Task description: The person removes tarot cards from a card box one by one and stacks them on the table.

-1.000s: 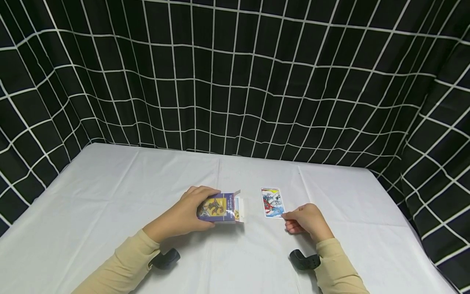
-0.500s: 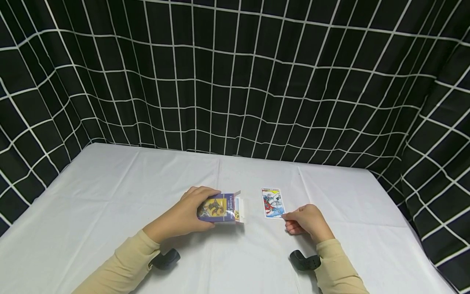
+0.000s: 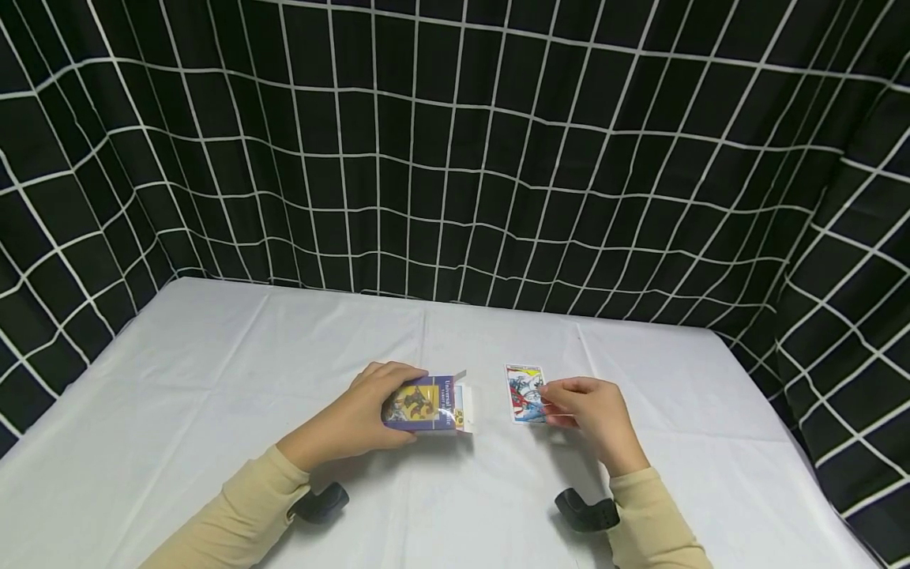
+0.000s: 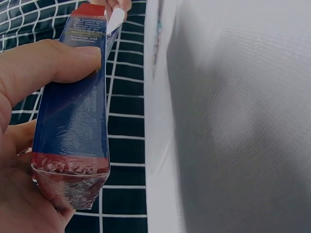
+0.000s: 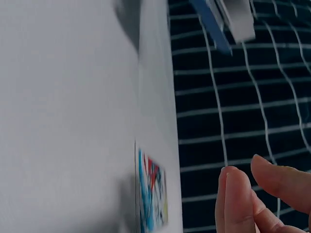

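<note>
In the head view my left hand (image 3: pixel 355 415) grips a purple tarot card box (image 3: pixel 418 401), its end flap standing open toward the right. The edge of a card (image 3: pixel 459 399) peeks out of that end. The left wrist view shows my thumb (image 4: pixel 73 63) across the box's narrow blue side (image 4: pixel 73 121), with clear wrap bunched at the near end. One tarot card (image 3: pixel 521 386) lies face up on the white cloth. My right hand (image 3: pixel 597 411) hovers just over its right edge; in the right wrist view the fingers (image 5: pixel 238 199) are off the card, thumb apart, holding nothing.
White cloth (image 3: pixel 298 340) covers the table, and a black curtain with white grid lines (image 3: pixel 426 158) hangs behind it and at the sides. Each wrist wears a dark device, the left one (image 3: pixel 321 503) and the right one (image 3: pixel 586 511).
My right hand has let go of the card's near right corner and risen slightly from the table. The card stays where it lay. My left hand and the box have not moved.
</note>
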The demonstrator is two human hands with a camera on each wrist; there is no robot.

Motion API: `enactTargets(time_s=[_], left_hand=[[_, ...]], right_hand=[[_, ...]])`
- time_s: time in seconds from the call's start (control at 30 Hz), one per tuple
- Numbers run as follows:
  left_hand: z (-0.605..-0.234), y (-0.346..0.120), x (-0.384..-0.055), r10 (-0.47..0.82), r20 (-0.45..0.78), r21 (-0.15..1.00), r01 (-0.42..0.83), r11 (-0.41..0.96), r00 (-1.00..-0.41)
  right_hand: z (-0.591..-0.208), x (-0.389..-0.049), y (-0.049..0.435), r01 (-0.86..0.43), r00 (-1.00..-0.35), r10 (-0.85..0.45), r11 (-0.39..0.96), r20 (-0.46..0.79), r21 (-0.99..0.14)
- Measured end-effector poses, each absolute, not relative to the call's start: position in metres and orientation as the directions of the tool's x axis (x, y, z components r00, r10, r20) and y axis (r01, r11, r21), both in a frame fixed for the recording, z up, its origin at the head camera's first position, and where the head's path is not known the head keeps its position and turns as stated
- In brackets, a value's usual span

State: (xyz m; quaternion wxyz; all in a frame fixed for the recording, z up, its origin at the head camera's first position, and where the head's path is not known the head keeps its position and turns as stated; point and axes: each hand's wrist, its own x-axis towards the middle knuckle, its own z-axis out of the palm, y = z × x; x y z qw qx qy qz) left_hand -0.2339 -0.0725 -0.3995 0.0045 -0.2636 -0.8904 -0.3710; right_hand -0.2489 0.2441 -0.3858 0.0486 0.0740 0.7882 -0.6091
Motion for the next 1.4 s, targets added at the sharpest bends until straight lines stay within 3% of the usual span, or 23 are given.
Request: enactTargets(time_s=[0.57, 1.4], left_hand=[[-0.4, -0.072, -0.233, 0.469, 0.204, 0.658, 0.476, 0.584, -0.859], [-0.4, -0.07, -0.232, 0.486, 0.212, 0.652, 0.493, 0.576, -0.848]], right_hand=[[-0.379, -0.231, 0.206, 0.091, -0.995, -0.011, 0.209, -0.095, -0.974], [-0.386, -0.221, 0.178, 0.068, -0.994, -0.072, 0.176, -0.082, -0.982]])
